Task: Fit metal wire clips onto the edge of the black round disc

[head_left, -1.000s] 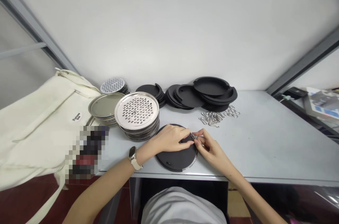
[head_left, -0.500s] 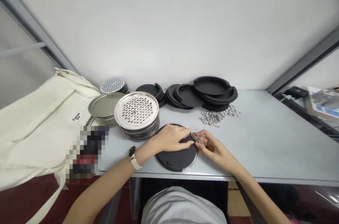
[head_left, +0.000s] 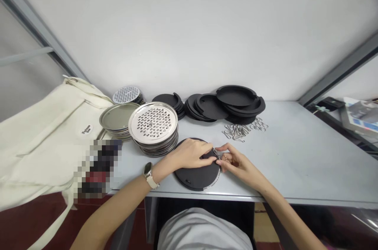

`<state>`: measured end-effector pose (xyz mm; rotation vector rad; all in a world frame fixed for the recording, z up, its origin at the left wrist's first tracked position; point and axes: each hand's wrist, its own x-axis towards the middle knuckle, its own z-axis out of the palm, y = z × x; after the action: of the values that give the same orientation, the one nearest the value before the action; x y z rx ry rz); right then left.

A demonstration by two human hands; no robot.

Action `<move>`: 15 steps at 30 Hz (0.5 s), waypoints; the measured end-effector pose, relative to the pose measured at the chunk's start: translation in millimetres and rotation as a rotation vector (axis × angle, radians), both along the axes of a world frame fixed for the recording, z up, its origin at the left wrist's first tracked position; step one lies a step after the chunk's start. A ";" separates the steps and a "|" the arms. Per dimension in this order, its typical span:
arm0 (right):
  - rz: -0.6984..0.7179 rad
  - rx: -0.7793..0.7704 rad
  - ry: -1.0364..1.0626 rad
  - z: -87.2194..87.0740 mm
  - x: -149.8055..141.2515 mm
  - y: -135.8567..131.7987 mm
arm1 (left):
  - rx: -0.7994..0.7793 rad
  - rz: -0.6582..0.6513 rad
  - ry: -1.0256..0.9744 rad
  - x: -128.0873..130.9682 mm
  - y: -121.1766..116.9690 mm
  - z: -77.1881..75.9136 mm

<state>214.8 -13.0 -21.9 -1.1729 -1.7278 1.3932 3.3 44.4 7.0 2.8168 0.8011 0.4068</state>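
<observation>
A round black disc (head_left: pixel 196 175) with a metal rim lies flat near the table's front edge. My left hand (head_left: pixel 190 154) rests on top of it, fingers curled and pressing down near its right edge. My right hand (head_left: pixel 234 162) pinches a small metal clip (head_left: pixel 216 152) at the disc's right rim, thumb and forefinger closed on it. The two hands nearly touch at that spot. A watch sits on my left wrist.
Behind the disc stand stacks of perforated metal plates (head_left: pixel 153 126), plain metal plates (head_left: pixel 117 119), several black discs (head_left: pixel 233 102) and a loose heap of metal clips (head_left: pixel 240 129). A cream cloth bag (head_left: pixel 44 139) lies at the left. The grey table (head_left: pixel 310 159) extends right.
My right hand has drawn in slightly toward the disc's rim with the clip; the left hand and the disc stay put.
</observation>
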 end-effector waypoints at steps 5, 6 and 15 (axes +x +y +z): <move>-0.062 0.046 -0.038 -4.4 -1.8 -0.7 | -0.004 0.000 -0.012 0.1 -0.5 0.9; -0.067 0.056 -0.045 -4.9 -2.1 -0.8 | -0.002 0.000 -0.013 0.1 -0.7 1.1; -0.038 0.013 0.003 -3.2 -1.0 -0.5 | 0.003 0.000 -0.003 0.1 -1.0 1.3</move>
<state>213.8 -13.5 -25.2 -1.1892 -1.7015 1.3588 3.4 43.4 8.4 2.8185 0.8003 0.4131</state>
